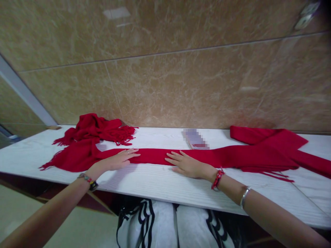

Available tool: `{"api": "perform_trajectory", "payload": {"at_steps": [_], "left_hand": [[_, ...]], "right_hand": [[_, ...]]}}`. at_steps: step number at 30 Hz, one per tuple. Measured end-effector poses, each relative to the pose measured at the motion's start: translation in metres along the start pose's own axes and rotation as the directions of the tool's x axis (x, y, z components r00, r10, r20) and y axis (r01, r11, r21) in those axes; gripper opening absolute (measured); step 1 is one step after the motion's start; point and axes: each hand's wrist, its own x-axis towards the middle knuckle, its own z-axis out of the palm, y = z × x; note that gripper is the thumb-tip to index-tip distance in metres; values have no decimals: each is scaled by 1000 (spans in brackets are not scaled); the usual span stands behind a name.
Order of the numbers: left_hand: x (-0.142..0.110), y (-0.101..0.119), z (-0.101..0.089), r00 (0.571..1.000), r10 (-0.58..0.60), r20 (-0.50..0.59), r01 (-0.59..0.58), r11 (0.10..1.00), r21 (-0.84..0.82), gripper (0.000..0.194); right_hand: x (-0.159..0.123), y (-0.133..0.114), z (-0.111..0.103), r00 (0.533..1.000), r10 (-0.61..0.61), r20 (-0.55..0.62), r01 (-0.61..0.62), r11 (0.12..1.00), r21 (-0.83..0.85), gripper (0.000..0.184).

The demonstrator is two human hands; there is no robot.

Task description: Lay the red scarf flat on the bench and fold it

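Observation:
A long red scarf point(152, 156) lies stretched flat along the white table, folded into a narrow strip in its middle. On that strip, left of centre, my left hand point(121, 159) rests with its fingers stretched out. My right hand point(184, 164) lies flat on the strip further right, fingers spread, palm down. Toward the right the red cloth widens and overlaps with another folded red piece point(258, 135), and some fringe hangs out below it. A crumpled red fringed scarf point(95, 129) sits behind the left end.
Behind the scarf lies a blurred flat rectangular object point(194, 138) on the white table point(160, 182). A tan marble-tiled wall point(181, 93) rises along the table's back edge, with a socket-like fitting point(307, 15) at upper right. My legs are under the front edge.

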Motion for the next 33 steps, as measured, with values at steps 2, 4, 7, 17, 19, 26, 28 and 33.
{"api": "perform_trajectory", "payload": {"at_steps": [2,4,7,17,19,26,28,33], "left_hand": [[17,14,-8,999,10,-33,-10,1000,1,37],[40,32,-8,995,26,-100,-26,1000,4,37],[69,58,6,985,70,-159,-69,998,11,42],[86,66,25,995,51,-90,-49,999,19,41],[97,75,27,983,37,-181,-33,999,24,44],[110,85,45,988,43,-151,-32,997,72,49],[110,83,45,988,43,-150,-32,997,74,50],[112,78,46,985,50,-167,-42,998,51,50]], "right_hand": [[-3,-6,-4,999,23,-38,-24,1000,-5,55],[-8,-13,-6,996,75,-51,-76,997,-7,57],[-15,-19,-5,991,136,3,-136,991,-3,60],[-20,-15,-1,962,238,-136,-249,966,-65,64],[-17,-14,1,961,237,-143,-250,965,-75,63],[-72,24,4,927,351,-133,-374,891,-258,59],[-108,42,0,893,418,-168,-451,831,-327,56],[-183,70,-26,821,520,-237,-570,712,-411,42]]}}
